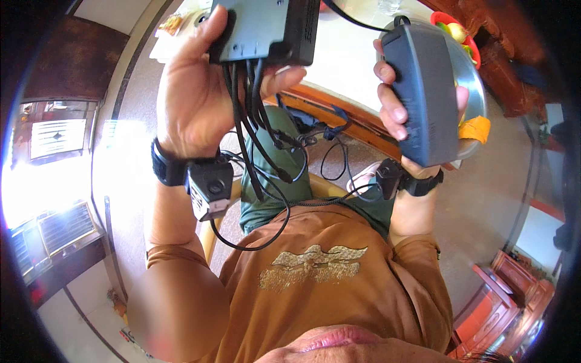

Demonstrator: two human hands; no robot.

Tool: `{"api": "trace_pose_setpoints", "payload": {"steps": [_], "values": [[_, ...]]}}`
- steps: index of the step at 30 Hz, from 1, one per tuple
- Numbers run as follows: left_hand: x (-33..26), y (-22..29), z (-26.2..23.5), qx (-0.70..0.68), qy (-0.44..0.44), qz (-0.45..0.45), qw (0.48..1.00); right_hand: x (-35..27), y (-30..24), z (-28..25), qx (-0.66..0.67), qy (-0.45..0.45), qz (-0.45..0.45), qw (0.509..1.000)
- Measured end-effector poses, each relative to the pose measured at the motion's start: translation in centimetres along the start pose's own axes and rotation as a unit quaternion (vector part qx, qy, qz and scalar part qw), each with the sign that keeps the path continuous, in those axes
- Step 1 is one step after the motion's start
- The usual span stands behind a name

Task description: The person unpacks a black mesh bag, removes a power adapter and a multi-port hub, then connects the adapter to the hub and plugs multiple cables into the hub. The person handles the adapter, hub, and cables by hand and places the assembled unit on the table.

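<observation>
My left hand (192,112) is raised and grips a flat black and grey electronics box (257,33), thumb along its left side and fingertips showing below it. Several black cables (251,103) hang from the box's lower edge toward my lap. In my right hand (393,106) is a dark grey, long rounded device (423,91), held upright with fingers wrapped round its left side. A black cord (354,21) runs to its top. Each wrist wears a black strap with a small camera, one on the left (212,186) and one on the right (388,176).
A white-topped table (342,63) with a wooden edge stands before me. On it are a metal bowl (475,91), an orange peel-like piece (475,129) and a red bowl (437,18) of fruit. Loose cables (281,209) loop across my lap. Wooden furniture (490,308) stands at lower right.
</observation>
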State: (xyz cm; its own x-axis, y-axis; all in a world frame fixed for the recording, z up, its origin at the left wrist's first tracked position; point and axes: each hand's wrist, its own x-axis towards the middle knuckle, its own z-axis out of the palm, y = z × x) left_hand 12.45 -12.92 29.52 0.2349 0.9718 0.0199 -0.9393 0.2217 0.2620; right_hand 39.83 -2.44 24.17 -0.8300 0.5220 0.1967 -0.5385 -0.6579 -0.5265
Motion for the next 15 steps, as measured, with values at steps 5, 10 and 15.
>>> {"api": "trace_pose_setpoints", "payload": {"steps": [5,10,15], "values": [[-0.3,-1.9,-1.4,-0.011,0.025,0.051,0.998,-1.4,1.5,1.1,-0.317,0.144,-0.178,0.92],[-0.6,-3.0,-2.6,-0.042,0.009,0.062,0.997,-1.7,2.6,1.5,-0.511,0.114,-0.264,0.81],[-1.1,-3.6,-3.7,-0.117,-0.016,0.059,0.991,-2.0,3.8,1.0,-0.632,0.074,-0.3,0.711]]}}
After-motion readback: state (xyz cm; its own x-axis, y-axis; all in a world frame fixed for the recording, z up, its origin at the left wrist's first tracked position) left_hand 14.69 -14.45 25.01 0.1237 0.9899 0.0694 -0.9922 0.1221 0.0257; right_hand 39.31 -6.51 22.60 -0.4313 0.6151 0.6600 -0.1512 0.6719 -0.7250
